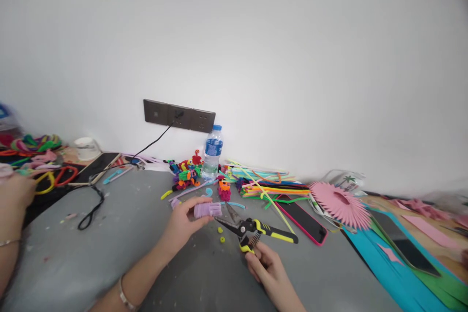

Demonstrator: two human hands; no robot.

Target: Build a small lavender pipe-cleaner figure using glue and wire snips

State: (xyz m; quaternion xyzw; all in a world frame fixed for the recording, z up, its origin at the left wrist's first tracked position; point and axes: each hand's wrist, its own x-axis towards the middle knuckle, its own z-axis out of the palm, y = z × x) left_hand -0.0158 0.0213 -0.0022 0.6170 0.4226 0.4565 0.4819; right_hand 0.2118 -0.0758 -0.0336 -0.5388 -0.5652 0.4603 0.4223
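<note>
My left hand [183,226] pinches a small lilac pipe-cleaner bundle [207,209] just above the grey table [120,248]. My right hand [266,265] grips the lower handle of black-and-yellow snips [252,230]. Their blades stand apart, with the tips right beside the bundle's right end. Two small yellow bits [222,240] lie on the table under the blades.
Coloured pipe cleaners [266,186] lie heaped at the back, beside a water bottle [212,152] and small twisted figures [185,174]. A pink-cased phone [302,218], a pink paper fan [340,203] and coloured sheets [405,273] lie right. Another person's hand [14,195] works at far left.
</note>
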